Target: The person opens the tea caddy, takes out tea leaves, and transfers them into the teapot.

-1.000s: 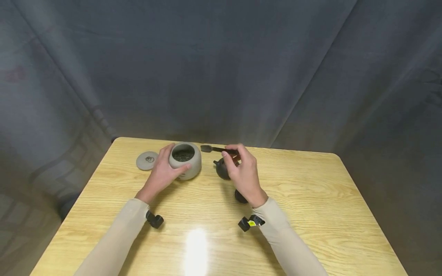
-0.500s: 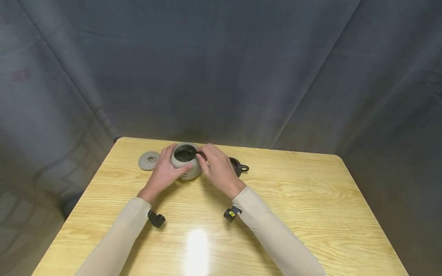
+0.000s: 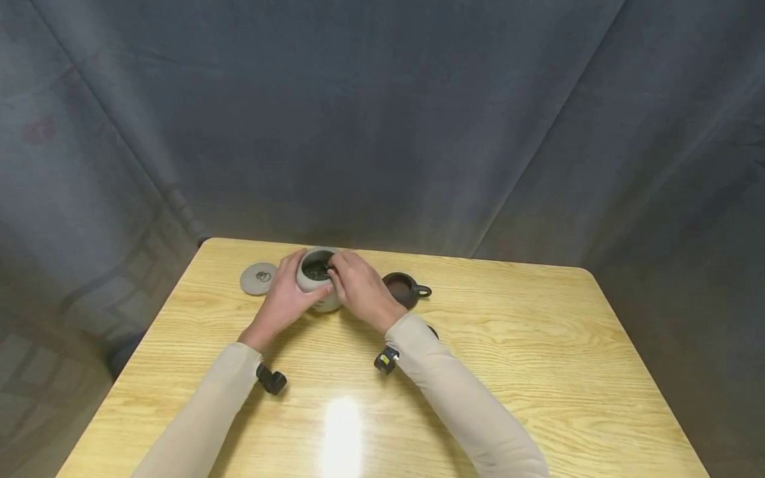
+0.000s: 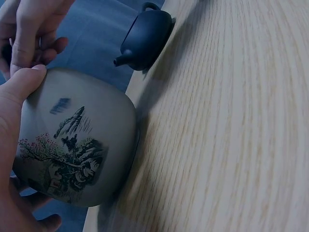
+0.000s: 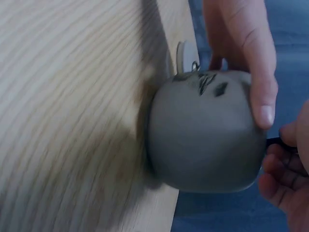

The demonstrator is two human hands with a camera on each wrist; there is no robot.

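Note:
A grey rounded tea jar (image 3: pixel 326 303) with a painted landscape stands on the table, mouth upward. My left hand (image 3: pixel 283 297) grips its left side, the thumb across the front near the rim. Dark loose tea leaves (image 3: pixel 315 268) lie inside. My right hand (image 3: pixel 366 293) is at the right of the mouth, pinching the dark handle of a small spoon (image 5: pixel 273 141); its bowl end is down inside the jar, hidden. Just right of that hand sits a dark, lidless teapot (image 4: pixel 147 41) with a short spout and ring handle.
The jar's flat grey lid (image 3: pixel 255 280), with metal rings on top, lies left of the jar. A small dark round object (image 3: pixel 433 330) shows partly behind the right sleeve. A grey curtain (image 3: pixel 382 133) hangs behind the table's far edge.
My right hand has moved left from above the teapot to the jar, lowering the spoon into its mouth. The teapot has come into view. My left hand keeps its grip.

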